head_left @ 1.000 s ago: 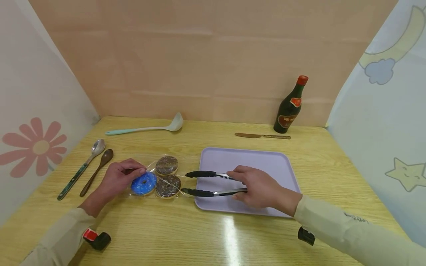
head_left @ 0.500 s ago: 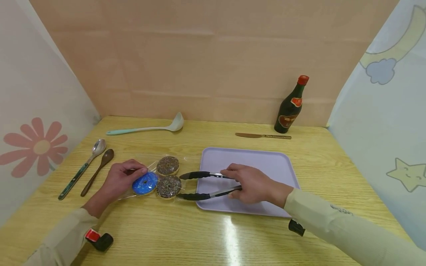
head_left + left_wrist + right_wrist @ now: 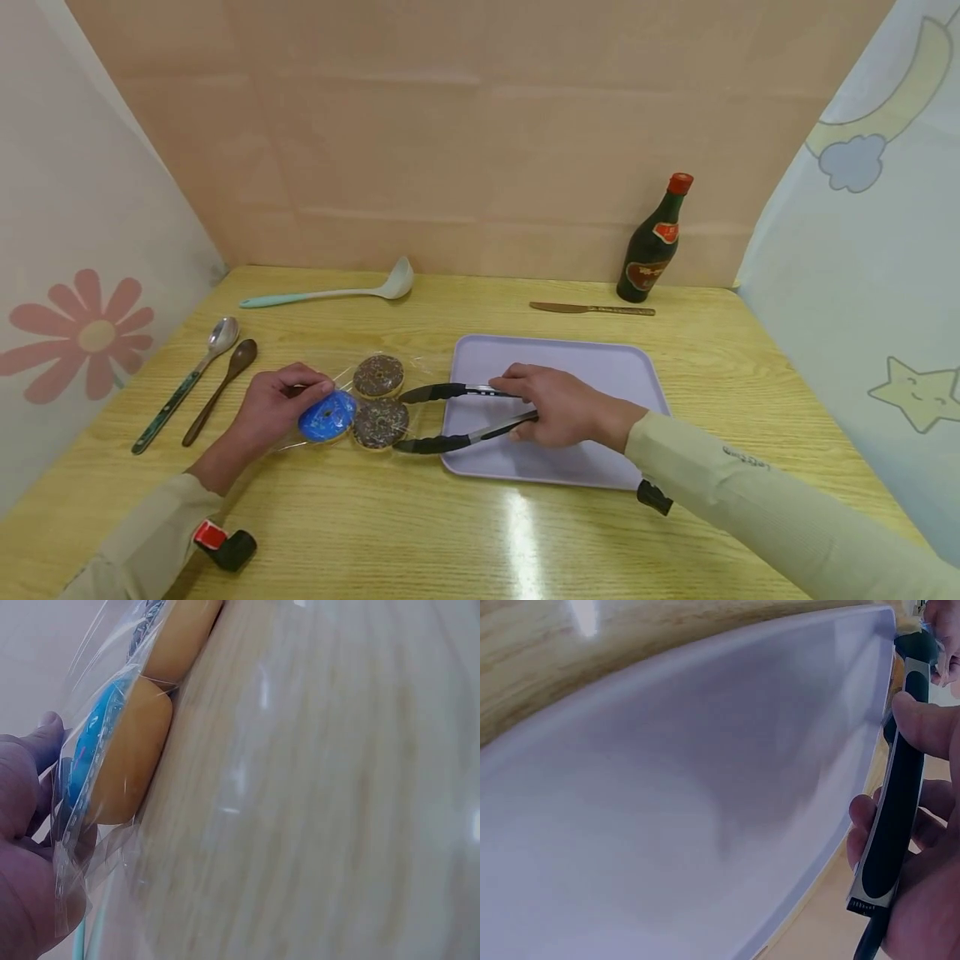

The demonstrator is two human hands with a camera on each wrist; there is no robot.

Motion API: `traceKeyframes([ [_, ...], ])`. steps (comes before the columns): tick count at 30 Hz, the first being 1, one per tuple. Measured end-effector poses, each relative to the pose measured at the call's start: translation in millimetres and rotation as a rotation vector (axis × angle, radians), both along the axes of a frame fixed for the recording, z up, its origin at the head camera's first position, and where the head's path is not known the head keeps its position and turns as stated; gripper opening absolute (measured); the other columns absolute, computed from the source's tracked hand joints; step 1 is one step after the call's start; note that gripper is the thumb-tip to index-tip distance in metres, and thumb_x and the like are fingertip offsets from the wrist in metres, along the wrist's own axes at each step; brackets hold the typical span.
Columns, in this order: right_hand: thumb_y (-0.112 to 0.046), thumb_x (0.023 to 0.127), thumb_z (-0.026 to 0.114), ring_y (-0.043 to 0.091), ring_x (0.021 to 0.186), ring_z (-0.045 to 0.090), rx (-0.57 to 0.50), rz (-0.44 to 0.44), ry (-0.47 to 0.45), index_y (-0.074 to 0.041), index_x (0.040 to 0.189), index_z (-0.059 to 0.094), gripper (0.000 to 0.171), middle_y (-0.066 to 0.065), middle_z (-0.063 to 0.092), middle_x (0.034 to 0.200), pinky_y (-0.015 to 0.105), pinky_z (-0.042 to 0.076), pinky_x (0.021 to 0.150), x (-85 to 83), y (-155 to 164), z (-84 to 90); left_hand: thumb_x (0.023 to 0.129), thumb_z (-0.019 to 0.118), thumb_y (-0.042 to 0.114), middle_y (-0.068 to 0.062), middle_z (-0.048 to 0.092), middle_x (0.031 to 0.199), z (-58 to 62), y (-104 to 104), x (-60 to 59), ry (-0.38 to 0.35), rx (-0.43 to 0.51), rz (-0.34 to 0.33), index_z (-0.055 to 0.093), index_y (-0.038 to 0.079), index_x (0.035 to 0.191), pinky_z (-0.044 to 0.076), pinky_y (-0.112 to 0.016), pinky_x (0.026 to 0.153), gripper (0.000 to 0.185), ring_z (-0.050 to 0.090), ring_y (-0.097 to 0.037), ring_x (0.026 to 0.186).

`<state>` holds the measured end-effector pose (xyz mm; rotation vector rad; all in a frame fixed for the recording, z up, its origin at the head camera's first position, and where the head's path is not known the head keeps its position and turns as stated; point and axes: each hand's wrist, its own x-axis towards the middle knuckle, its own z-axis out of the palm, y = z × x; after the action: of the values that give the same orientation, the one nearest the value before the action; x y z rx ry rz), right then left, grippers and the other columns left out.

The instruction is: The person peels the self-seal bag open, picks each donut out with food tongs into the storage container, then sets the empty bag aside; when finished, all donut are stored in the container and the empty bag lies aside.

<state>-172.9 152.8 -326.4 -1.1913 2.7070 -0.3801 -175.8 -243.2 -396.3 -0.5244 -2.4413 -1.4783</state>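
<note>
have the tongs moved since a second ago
Yes. The tongs slid left off the lavender tray; their black tips now flank the near chocolate donut.

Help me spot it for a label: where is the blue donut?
In the head view, the blue donut lies left of the tray, under the left hand, beside two chocolate donuts.

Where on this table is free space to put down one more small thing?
The table is bare along the near edge, in front of the tray, and on the right beside it, below the bottle. Between ladle and knife is a free strip. It is crowded around the bag of donuts, tongs and spoons.
</note>
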Motion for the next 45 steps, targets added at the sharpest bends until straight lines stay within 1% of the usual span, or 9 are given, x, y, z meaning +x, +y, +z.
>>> traceKeyframes([
  [6, -0.023, 0.082, 0.072, 0.017, 0.101, 0.053, -0.010, -0.013, 0.016, -0.008, 0.136, 0.051, 0.060, 0.004, 0.052, 0.125, 0.039, 0.044, 0.084, 3.0, 0, -3.4, 0.089, 0.065, 0.003, -0.004, 0.067, 0.085, -1.1, 0, -0.1, 0.003, 0.000, 0.005, 0.073, 0.000, 0.092, 0.050, -0.020, 0.065, 0.009, 0.062, -0.008, 0.077],
  [13, -0.024, 0.081, 0.073, 0.016, 0.097, 0.054, -0.069, -0.032, 0.040, -0.008, 0.133, 0.053, 0.058, 0.001, 0.053, 0.121, 0.037, 0.045, 0.082, 10.8, 3, -11.4, 0.089, 0.065, 0.002, -0.004, 0.067, 0.085, -1.7, -1, -0.6, 0.000, -0.003, 0.011, 0.073, -0.002, 0.092, 0.050, -0.019, 0.065, 0.009, 0.062, -0.008, 0.077],
  [17, -0.024, 0.080, 0.074, 0.016, 0.096, 0.054, -0.096, -0.044, 0.042, -0.007, 0.132, 0.054, 0.059, 0.002, 0.054, 0.120, 0.037, 0.045, 0.081, 16.0, 6, -15.9, 0.089, 0.066, 0.004, -0.005, 0.067, 0.085, -1.3, -1, -0.6, 0.005, -0.017, 0.020, 0.073, -0.001, 0.092, 0.049, -0.019, 0.065, 0.010, 0.061, -0.007, 0.077],
  [23, -0.023, 0.079, 0.073, 0.015, 0.092, 0.053, -0.136, -0.041, 0.048, -0.006, 0.131, 0.054, 0.058, 0.002, 0.054, 0.119, 0.036, 0.045, 0.080, 20.2, 10, -20.0, 0.089, 0.066, 0.002, -0.005, 0.067, 0.084, -0.9, -1, -0.4, 0.015, -0.019, 0.009, 0.073, -0.001, 0.091, 0.049, -0.019, 0.065, 0.009, 0.061, -0.008, 0.076],
  [30, -0.025, 0.080, 0.073, 0.012, 0.097, 0.053, -0.138, -0.048, 0.081, -0.008, 0.132, 0.054, 0.058, 0.000, 0.052, 0.123, 0.036, 0.046, 0.081, 23.6, 14, -22.2, 0.088, 0.066, 0.003, -0.004, 0.066, 0.083, 0.8, 0, -0.4, 0.026, -0.043, 0.002, 0.074, 0.002, 0.090, 0.048, -0.019, 0.064, 0.008, 0.061, -0.009, 0.075],
  [36, -0.023, 0.080, 0.073, 0.012, 0.084, 0.054, -0.157, -0.033, 0.045, -0.007, 0.131, 0.054, 0.056, 0.001, 0.053, 0.120, 0.034, 0.045, 0.077, 21.4, 14, -18.3, 0.088, 0.067, 0.003, -0.004, 0.066, 0.083, 2.4, 1, 0.5, 0.030, -0.039, -0.007, 0.074, 0.004, 0.090, 0.048, -0.020, 0.064, 0.008, 0.061, -0.010, 0.075],
  [38, -0.023, 0.080, 0.073, 0.012, 0.082, 0.054, -0.157, -0.035, 0.037, -0.006, 0.130, 0.055, 0.057, 0.001, 0.054, 0.120, 0.034, 0.045, 0.077, 21.1, 15, -16.9, 0.088, 0.067, 0.003, -0.004, 0.067, 0.083, 3.0, 1, 1.0, 0.033, -0.037, -0.009, 0.075, 0.004, 0.090, 0.048, -0.020, 0.064, 0.008, 0.060, -0.010, 0.075],
  [45, -0.024, 0.079, 0.074, 0.013, 0.096, 0.052, -0.160, -0.050, 0.072, -0.010, 0.131, 0.055, 0.057, -0.001, 0.053, 0.121, 0.036, 0.045, 0.082, 22.5, 16, -18.8, 0.087, 0.066, -0.001, -0.006, 0.066, 0.083, 1.5, 1, 1.3, 0.024, -0.003, -0.037, 0.073, -0.001, 0.091, 0.048, -0.020, 0.063, 0.008, 0.060, -0.010, 0.075],
])
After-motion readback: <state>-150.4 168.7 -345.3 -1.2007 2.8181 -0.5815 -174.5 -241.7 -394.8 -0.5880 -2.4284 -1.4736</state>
